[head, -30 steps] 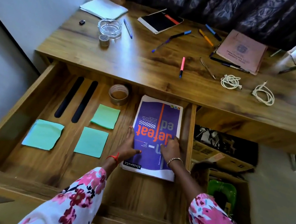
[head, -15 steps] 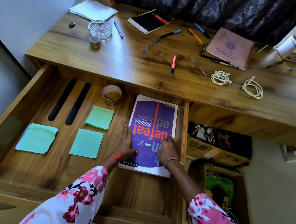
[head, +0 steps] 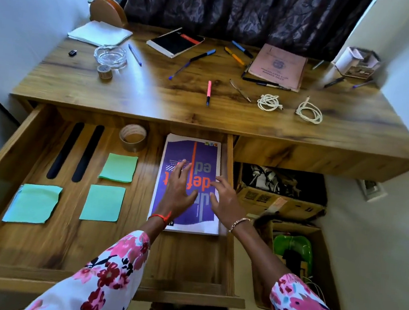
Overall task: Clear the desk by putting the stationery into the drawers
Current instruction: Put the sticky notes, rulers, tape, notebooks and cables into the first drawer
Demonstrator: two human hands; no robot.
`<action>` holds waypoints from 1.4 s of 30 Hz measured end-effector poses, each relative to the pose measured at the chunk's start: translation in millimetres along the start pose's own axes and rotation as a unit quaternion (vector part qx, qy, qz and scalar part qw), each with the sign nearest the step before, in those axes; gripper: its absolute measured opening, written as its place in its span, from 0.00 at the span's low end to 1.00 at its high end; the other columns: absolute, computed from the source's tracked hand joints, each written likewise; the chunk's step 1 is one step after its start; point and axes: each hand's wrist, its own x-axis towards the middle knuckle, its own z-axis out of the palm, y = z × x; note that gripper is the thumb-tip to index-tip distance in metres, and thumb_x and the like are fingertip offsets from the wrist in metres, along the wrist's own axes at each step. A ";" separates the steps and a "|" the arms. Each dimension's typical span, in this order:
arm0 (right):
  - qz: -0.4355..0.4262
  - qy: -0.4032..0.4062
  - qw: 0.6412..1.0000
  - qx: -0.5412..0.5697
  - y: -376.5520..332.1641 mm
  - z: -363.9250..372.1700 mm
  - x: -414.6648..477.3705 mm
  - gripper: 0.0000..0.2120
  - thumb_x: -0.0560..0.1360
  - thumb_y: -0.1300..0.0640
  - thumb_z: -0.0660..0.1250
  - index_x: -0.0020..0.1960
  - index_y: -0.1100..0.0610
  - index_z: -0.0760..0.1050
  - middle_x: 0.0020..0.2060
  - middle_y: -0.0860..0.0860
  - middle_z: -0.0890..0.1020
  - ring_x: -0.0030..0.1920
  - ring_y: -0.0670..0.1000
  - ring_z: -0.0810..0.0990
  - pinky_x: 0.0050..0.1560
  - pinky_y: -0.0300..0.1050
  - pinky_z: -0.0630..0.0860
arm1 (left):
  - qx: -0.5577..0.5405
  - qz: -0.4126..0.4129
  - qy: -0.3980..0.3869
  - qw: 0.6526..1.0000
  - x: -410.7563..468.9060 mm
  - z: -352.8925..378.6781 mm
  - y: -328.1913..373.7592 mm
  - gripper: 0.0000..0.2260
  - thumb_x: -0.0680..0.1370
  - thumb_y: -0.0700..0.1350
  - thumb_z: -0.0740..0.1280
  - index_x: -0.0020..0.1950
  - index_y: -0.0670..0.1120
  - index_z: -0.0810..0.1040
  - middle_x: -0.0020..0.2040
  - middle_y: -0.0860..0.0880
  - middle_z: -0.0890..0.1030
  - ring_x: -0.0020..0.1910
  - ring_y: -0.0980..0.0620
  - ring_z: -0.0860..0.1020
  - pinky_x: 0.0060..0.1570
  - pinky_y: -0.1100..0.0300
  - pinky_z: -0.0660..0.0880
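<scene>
Open wooden drawer point(head: 138, 261), right edge | purple softcover notebook point(head: 191, 151) flat | left hand point(head: 179, 190), right hand point(head: 224, 198) spread above | best squared against wall

The left hand point(head: 178, 192) and right hand point(head: 225, 201), both motion-blurred, cover the middle of the orange lettering on the purple notebook point(head: 193, 151), and whether their fingers touch it cannot be told. At one o'clock the desk organiser point(head: 359, 63) is smeared and its contents are unclear, while at ten o'clock a small black object point(head: 72, 53) is too small to name. The bottom edge cuts off the floral sleeves point(head: 111, 278).
</scene>
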 end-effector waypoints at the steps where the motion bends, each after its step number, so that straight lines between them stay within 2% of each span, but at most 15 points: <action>1: -0.004 0.012 1.000 0.004 3.8 -7.4 -2.6 0.17 0.77 0.65 0.58 0.64 0.66 0.69 0.68 0.58 0.67 0.70 0.54 0.65 0.69 0.41 0.60 | -0.003 0.016 0.008 1.000 2.2 0.3 9.1 0.30 0.73 0.40 0.68 0.73 0.41 0.60 0.74 0.41 0.58 0.75 0.44 0.54 0.73 0.53 0.54; 3: -0.018 0.041 0.999 0.007 15.3 -22.7 -7.1 0.15 0.77 0.65 0.57 0.62 0.66 0.71 0.65 0.60 0.69 0.68 0.55 0.68 0.70 0.42 0.62 | -0.004 0.048 0.028 0.998 7.2 2.1 30.5 0.29 0.73 0.40 0.67 0.72 0.41 0.61 0.74 0.41 0.59 0.75 0.45 0.55 0.73 0.52 0.54; 7: -0.020 0.081 0.996 -0.005 45.9 -59.9 -10.9 0.13 0.77 0.63 0.58 0.60 0.65 0.73 0.62 0.58 0.72 0.63 0.54 0.71 0.61 0.35 0.64 | -0.006 0.076 0.053 0.996 21.0 11.9 71.0 0.27 0.72 0.42 0.67 0.70 0.40 0.64 0.71 0.41 0.63 0.73 0.44 0.58 0.73 0.52 0.57; 11: -0.031 0.088 0.996 -0.015 90.5 -102.2 -10.3 0.13 0.77 0.63 0.59 0.59 0.64 0.74 0.59 0.57 0.73 0.62 0.52 0.70 0.58 0.29 0.58 | -0.003 0.078 0.070 0.995 41.3 35.3 110.4 0.26 0.69 0.46 0.64 0.66 0.38 0.69 0.69 0.39 0.67 0.71 0.42 0.63 0.71 0.50 0.60; 15: -0.041 0.100 0.994 -0.020 141.2 -146.2 -8.5 0.10 0.77 0.64 0.59 0.55 0.63 0.76 0.54 0.56 0.74 0.58 0.53 0.71 0.57 0.34 0.64 | -0.032 0.061 0.079 0.995 58.2 66.8 147.5 0.24 0.69 0.45 0.63 0.63 0.37 0.71 0.67 0.38 0.68 0.69 0.42 0.65 0.70 0.56 0.60; 18: -0.038 0.108 0.993 -0.013 175.2 -176.5 -11.9 0.10 0.76 0.65 0.59 0.53 0.64 0.77 0.52 0.56 0.75 0.58 0.52 0.71 0.57 0.34 0.63 | -0.032 0.059 0.095 0.993 67.1 84.7 169.2 0.22 0.69 0.44 0.64 0.61 0.37 0.73 0.64 0.38 0.70 0.66 0.42 0.68 0.68 0.56 0.62; 23: -0.064 0.109 0.992 -0.014 207.4 -213.4 -10.3 0.09 0.76 0.66 0.60 0.53 0.64 0.77 0.51 0.57 0.75 0.56 0.52 0.72 0.56 0.32 0.63 | -0.013 0.048 0.118 0.992 72.1 96.8 191.3 0.21 0.70 0.47 0.63 0.62 0.39 0.73 0.65 0.41 0.71 0.66 0.45 0.67 0.67 0.56 0.61; 28: -0.074 0.134 0.988 0.002 220.2 -229.7 9.6 0.09 0.76 0.66 0.61 0.52 0.65 0.77 0.50 0.58 0.76 0.54 0.54 0.74 0.54 0.35 0.65 | 0.002 0.048 0.144 0.988 91.3 95.0 198.8 0.16 0.72 0.38 0.67 0.59 0.36 0.74 0.61 0.38 0.73 0.63 0.42 0.70 0.62 0.68 0.58; 30: -0.080 0.140 0.987 0.011 221.2 -231.6 20.7 0.08 0.75 0.67 0.61 0.51 0.65 0.78 0.49 0.58 0.77 0.54 0.55 0.75 0.55 0.36 0.65 | 0.007 0.052 0.150 0.987 102.3 91.1 198.5 0.15 0.73 0.36 0.67 0.60 0.36 0.74 0.61 0.37 0.73 0.63 0.42 0.70 0.60 0.70 0.57; 35: -0.110 0.156 0.981 0.032 217.5 -232.1 58.6 0.08 0.75 0.67 0.62 0.51 0.66 0.78 0.48 0.59 0.77 0.51 0.56 0.77 0.53 0.40 0.69 | 0.008 0.052 0.180 0.982 133.9 76.4 194.7 0.13 0.74 0.35 0.67 0.58 0.36 0.75 0.58 0.39 0.75 0.59 0.44 0.73 0.57 0.69 0.62; 39: -0.136 0.159 0.977 0.052 198.0 -231.9 108.5 0.08 0.73 0.66 0.62 0.49 0.66 0.78 0.47 0.60 0.78 0.49 0.56 0.77 0.51 0.39 0.68 | 0.002 0.015 0.235 0.972 168.6 55.1 179.5 0.14 0.72 0.41 0.66 0.55 0.35 0.76 0.55 0.37 0.78 0.54 0.44 0.75 0.50 0.70 0.63; 42: -0.165 0.148 0.973 0.065 177.1 -231.3 155.5 0.09 0.73 0.66 0.61 0.48 0.66 0.78 0.46 0.60 0.78 0.48 0.56 0.77 0.47 0.33 0.64 | -0.011 -0.022 0.274 0.961 204.8 32.0 160.6 0.11 0.73 0.34 0.67 0.54 0.34 0.76 0.53 0.35 0.78 0.53 0.41 0.76 0.50 0.63 0.67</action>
